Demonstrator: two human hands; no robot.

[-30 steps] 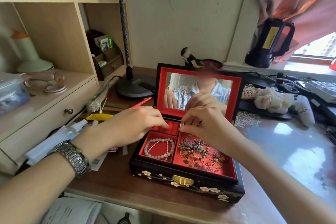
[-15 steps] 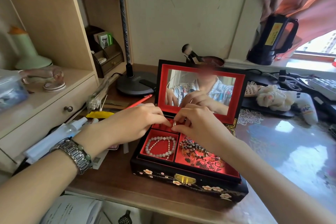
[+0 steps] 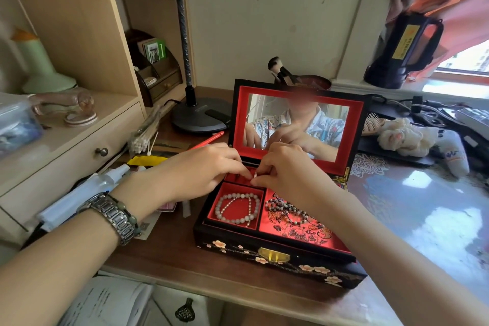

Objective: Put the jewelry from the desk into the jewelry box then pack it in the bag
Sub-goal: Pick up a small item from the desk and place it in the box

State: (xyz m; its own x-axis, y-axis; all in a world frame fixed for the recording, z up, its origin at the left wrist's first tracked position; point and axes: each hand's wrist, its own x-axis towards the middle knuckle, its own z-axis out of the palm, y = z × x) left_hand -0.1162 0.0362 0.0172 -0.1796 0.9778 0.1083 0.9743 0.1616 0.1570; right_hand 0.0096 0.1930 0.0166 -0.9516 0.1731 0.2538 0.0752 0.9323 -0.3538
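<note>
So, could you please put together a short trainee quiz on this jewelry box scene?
1. True or false: the jewelry box lid stands open.
2. Which compartment holds the pale bead bracelet? A front left, B front right, C back left.
3. What small item do the left hand and right hand meet at?

Key: 1 true. 2 A. 3 a ring, over the back left slot.

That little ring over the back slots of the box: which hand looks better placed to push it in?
Probably the right hand: its fingertips pinch the ring directly above the back compartment of the jewelry box. The left hand only touches beside it.
</note>
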